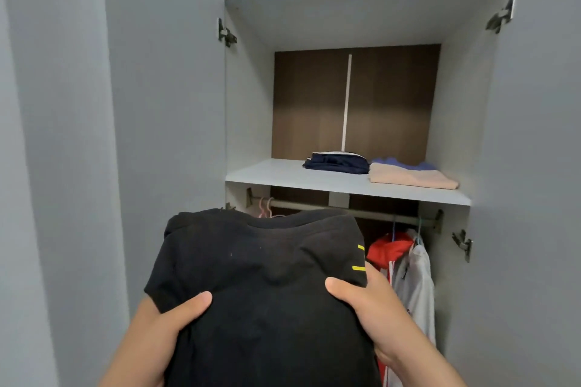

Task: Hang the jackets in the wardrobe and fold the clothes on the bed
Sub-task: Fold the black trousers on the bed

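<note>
One black garment (267, 292) | gripped: left hand (160, 336), right hand (377, 314) | shelf (283, 177): 3 folded clothes (412, 179) | 2 jackets (415, 286) hung

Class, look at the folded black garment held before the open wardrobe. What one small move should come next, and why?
Probably raise the folded black garment, which the left hand and right hand grip at its near corners, and set it on the bare left part of the middle shelf. The navy pile and beige pile take up the shelf's right side.
</note>
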Motion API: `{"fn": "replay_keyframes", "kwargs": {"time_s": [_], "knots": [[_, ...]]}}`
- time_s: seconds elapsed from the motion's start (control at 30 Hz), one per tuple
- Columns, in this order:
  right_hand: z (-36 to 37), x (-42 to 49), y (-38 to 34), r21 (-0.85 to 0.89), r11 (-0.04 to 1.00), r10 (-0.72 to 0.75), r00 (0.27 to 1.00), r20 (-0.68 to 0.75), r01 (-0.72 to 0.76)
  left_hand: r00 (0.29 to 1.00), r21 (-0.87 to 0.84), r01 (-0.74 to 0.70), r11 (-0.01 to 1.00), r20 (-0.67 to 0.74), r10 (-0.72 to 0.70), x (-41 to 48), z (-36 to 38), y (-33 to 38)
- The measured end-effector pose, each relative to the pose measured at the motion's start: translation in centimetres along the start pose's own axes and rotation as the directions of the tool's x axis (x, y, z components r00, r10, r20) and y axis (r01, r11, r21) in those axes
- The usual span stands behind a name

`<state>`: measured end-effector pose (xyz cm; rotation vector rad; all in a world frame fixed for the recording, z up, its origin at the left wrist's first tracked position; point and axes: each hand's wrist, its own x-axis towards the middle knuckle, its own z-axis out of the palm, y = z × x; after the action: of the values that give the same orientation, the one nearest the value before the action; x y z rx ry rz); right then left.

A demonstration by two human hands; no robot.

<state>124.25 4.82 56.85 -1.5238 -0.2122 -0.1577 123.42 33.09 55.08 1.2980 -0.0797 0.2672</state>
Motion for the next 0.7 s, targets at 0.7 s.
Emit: {"fn": "replay_keyframes", "kwargs": {"time_s": [0.7], "knots": [[-5.4,14.3,-2.6,-0.092,0.993,-0.099,0.942,-0.32,0.073,0.934,-0.126,0.15,0.981,0.342,-0.099,21.8,10.5,-1.1]]}}
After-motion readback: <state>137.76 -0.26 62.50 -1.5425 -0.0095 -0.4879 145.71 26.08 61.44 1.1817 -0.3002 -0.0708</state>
